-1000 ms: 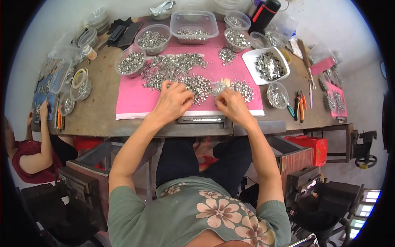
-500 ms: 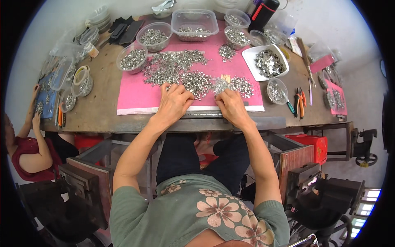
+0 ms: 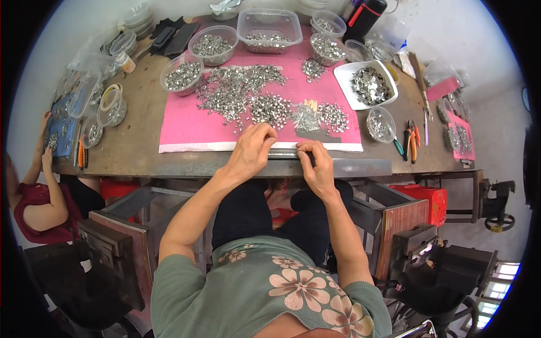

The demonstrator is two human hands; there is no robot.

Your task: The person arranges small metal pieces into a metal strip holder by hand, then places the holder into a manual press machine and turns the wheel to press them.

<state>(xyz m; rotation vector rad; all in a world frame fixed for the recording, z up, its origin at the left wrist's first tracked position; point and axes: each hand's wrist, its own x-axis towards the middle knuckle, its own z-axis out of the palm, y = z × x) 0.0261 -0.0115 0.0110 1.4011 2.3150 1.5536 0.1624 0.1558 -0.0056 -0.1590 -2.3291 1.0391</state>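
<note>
My left hand (image 3: 251,149) hovers over the white front edge of the pink mat, thumb and fingers pinched together; whatever is in them is too small to make out. At the dark metal bar (image 3: 284,159) along the table's front, my right hand (image 3: 316,164) is bent with thumb and forefinger close together at the bar. A bright row of tiny metal pieces (image 3: 283,154) runs along the bar between my hands. Beyond them lie a heap of small silvery metal parts (image 3: 270,111), a pile of thin metal pins (image 3: 306,119) and another small heap of parts (image 3: 333,117).
Clear plastic tubs of metal parts, one a rectangular tub (image 3: 269,28), line the pink mat (image 3: 186,127). A white tray (image 3: 345,84) stands at right, near orange-handled pliers (image 3: 413,143). A dark flask (image 3: 365,18) is at the back. A co-worker (image 3: 42,211) sits at far left.
Both hands have drawn back from the heaps toward the bar at the table's front. My left hand has moved right, and the pin pile and a grey strip beside it are uncovered.
</note>
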